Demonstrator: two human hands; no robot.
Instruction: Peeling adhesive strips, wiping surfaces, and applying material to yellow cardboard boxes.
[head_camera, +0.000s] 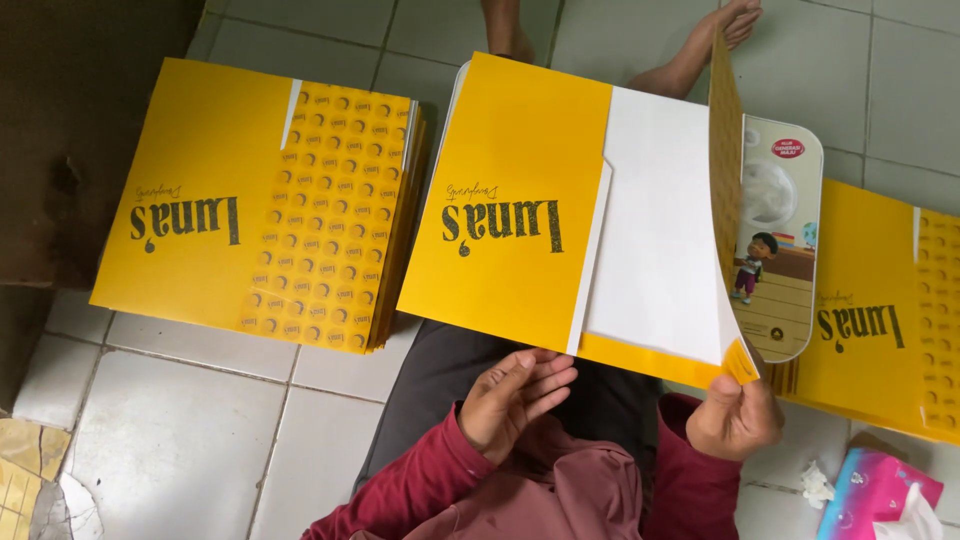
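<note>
The right hand (735, 412) pinched the lifted flap (727, 160) of a yellow cardboard folder (520, 200) at its corner. The left hand (512, 395) lay open, fingers loose, just below the folder's near edge, holding nothing.

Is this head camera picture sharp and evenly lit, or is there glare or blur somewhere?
Head view: soft, even daylight, no harsh glare; the yellow folder is sharp, its raised flap slightly soft; faint shadows fall under the folder stack; both the left hand and right hand look clear.
</note>
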